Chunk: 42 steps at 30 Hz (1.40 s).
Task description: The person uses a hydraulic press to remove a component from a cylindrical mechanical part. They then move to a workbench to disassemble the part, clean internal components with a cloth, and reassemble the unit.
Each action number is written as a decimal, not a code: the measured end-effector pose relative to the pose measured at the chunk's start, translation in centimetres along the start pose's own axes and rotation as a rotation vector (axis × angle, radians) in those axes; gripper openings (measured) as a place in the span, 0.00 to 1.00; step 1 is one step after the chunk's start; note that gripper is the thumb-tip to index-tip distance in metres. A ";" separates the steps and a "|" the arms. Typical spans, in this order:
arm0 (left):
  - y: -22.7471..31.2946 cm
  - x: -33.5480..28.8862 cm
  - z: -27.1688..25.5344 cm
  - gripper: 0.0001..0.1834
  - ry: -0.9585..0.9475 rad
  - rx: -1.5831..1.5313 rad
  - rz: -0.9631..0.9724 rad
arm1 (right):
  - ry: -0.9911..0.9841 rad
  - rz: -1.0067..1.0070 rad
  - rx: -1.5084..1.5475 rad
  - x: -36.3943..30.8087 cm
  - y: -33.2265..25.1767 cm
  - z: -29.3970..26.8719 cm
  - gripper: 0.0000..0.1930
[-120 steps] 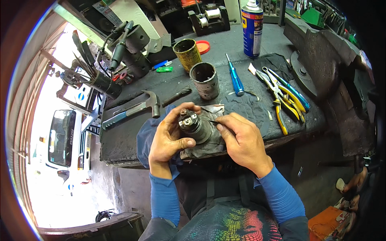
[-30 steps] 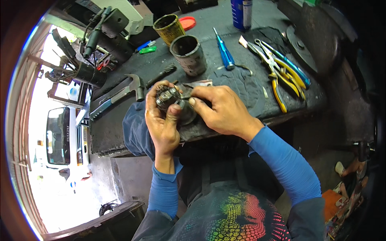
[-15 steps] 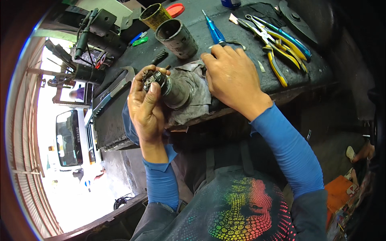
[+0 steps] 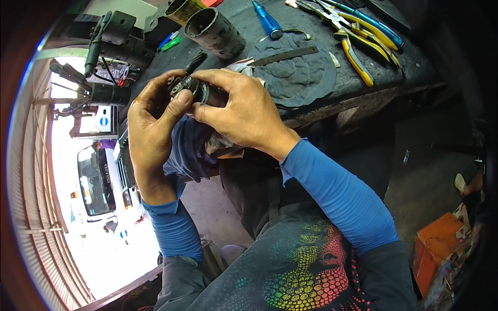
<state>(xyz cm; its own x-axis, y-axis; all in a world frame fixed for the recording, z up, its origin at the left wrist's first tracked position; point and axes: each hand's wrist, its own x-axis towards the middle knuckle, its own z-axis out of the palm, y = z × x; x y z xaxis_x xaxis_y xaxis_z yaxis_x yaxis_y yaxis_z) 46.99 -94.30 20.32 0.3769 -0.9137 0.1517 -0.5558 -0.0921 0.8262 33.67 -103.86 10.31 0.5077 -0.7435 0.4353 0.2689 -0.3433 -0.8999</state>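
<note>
A dark, greasy cylindrical metal part [image 4: 213,94] is held between both hands at the bench's near edge. My left hand [image 4: 148,127] curls around its end, the thumb pressing on the end fittings. My right hand [image 4: 246,111] grips its side, with thumb and fingers on opposite sides. Much of the part is hidden by the fingers. Beneath the hands are a grey rag [image 4: 220,144] and a dark blue cloth [image 4: 188,145]. Right of them, a narrow flat metal strip [image 4: 285,55] lies on a round dark cloth [image 4: 301,80].
Behind the hands stands an open metal cylinder [image 4: 218,36], with a yellowish can [image 4: 182,11] beyond. A blue screwdriver [image 4: 268,22] and yellow-handled pliers [image 4: 354,57] lie on the dark bench [image 4: 386,78]. An orange box [image 4: 438,243] sits low at the right.
My right hand has moved left from beside the screwdriver and taken hold of the metal part. The metal strip and round cloth are now uncovered. The whole view has shifted somewhat.
</note>
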 end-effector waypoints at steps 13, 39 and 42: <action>-0.1 0.5 -0.3 0.22 0.156 -0.122 -0.004 | 0.043 -0.094 -0.044 -0.3 0.7 -0.4 0.27; -7.7 -4.3 1.0 0.33 0.178 -1.636 -0.230 | -0.241 0.038 0.040 2.5 -1.3 -2.3 0.26; -8.6 -5.1 1.6 0.32 0.169 -1.691 -0.208 | -0.276 0.082 0.004 2.5 -1.1 -2.4 0.22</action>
<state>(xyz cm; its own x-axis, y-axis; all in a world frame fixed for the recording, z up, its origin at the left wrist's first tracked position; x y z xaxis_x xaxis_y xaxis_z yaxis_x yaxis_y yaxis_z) 48.65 -89.50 11.62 0.4656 -0.8826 -0.0654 0.8104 0.3955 0.4322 32.71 -106.68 12.29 0.7317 -0.5839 0.3517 0.2206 -0.2854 -0.9327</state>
